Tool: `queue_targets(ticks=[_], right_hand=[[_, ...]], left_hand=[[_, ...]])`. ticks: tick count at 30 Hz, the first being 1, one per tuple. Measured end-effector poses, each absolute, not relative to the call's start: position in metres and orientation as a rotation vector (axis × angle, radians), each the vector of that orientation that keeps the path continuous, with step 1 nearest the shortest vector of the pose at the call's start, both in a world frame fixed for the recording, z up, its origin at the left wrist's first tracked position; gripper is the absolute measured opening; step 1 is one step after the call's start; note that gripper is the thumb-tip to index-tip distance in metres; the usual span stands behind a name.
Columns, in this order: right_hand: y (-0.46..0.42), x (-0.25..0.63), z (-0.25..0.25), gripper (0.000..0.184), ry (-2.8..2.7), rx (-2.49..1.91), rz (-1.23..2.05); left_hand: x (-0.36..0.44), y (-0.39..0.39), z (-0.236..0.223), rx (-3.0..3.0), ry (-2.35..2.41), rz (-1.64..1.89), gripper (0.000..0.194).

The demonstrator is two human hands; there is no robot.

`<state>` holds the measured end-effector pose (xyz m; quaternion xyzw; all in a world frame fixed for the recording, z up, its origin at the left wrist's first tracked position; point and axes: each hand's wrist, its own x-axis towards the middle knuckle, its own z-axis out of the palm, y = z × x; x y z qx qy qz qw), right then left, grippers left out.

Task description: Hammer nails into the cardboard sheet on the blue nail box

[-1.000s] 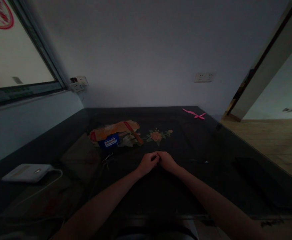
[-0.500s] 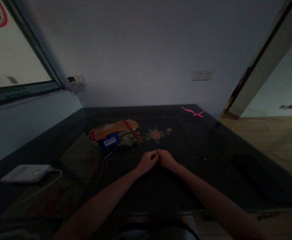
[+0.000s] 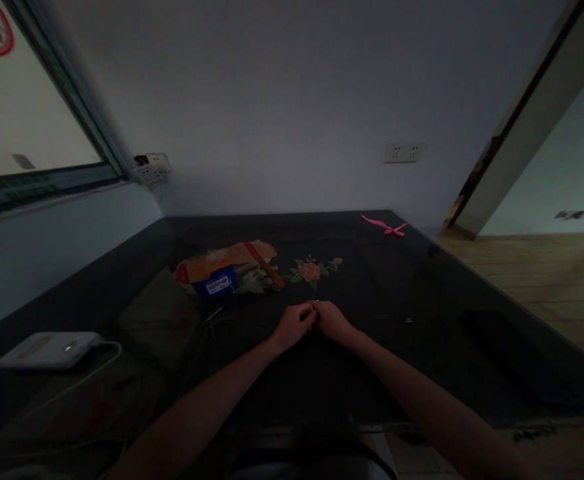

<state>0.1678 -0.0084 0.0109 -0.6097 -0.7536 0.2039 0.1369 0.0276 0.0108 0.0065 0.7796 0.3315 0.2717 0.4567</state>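
Observation:
Over the dark table (image 3: 342, 393), my left hand (image 3: 295, 325) and my right hand (image 3: 333, 320) meet at the fingertips. Fingers on both sides are curled and pressed together. A tiny bright spot shows by the fingertips, too small to name. Left of my hands lie several thin metal pieces (image 3: 214, 316). Beyond those, a blue box (image 3: 218, 283) sits against a crumpled orange and brown wrapper (image 3: 212, 259). A reddish-brown stick-like piece (image 3: 266, 265) slants across the wrapper's right end. A small shiny item (image 3: 409, 320) lies to the right of my hands.
At the left, a white power bank-like device (image 3: 49, 350) has a cable (image 3: 92, 372) attached. A pink ribbon (image 3: 386, 226) lies at the far right corner. A long dark object (image 3: 512, 353) rests near the right edge. The wall (image 3: 282, 120) stands behind the table.
My hands stay together in nearly the same place, with hardly any finger movement visible. The whole view has shifted very slightly. Objects on the table have not moved.

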Motion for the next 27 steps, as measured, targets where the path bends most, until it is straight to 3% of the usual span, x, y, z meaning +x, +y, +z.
queue_targets(ticks=[27], right_hand=[[-0.0074,0.1681,0.0063,0.029,-2.185,-1.737,0.579]], left_hand=[[0.0275,0.0091,0.0108,1.947,0.832,0.660,0.028]])
